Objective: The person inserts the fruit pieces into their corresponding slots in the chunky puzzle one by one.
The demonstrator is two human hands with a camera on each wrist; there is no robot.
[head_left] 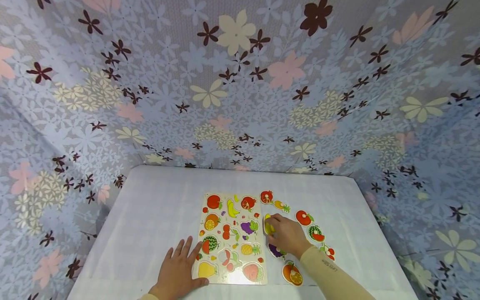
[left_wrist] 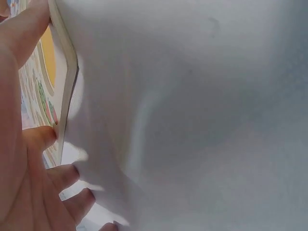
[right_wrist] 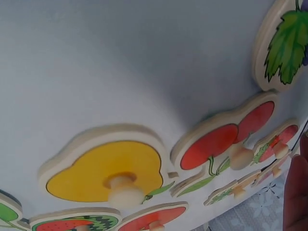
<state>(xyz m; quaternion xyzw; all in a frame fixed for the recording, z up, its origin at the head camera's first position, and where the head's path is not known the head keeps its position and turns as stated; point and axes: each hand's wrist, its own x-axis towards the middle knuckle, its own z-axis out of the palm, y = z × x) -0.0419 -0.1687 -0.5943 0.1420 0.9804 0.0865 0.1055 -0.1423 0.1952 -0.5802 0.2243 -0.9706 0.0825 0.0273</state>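
A wooden fruit puzzle board [head_left: 221, 248] lies on the white table. My left hand [head_left: 178, 266] is flat with its fingers spread, thumb over the board's lower left corner and index finger at its left edge. In the left wrist view, the thumb [left_wrist: 29, 33] overlaps the board's rim. At the board's right side my right hand [head_left: 288, 234] grips a yellow fruit puzzle piece [head_left: 268, 227], its fingers partly covering it. Below that hand, a grape piece [head_left: 275, 251] is half hidden. The right wrist view catches only a sliver of the hand at its right edge.
Loose knobbed pieces lie right of the board: pomegranate [head_left: 266, 196], pineapple [head_left: 282, 206], apple [head_left: 303, 217], watermelon [head_left: 316, 233], cherries [head_left: 330, 252] and orange [head_left: 292, 273]. A yellow pear piece [right_wrist: 106, 168] shows in the right wrist view. Flowered cloth [head_left: 240, 104] surrounds the table.
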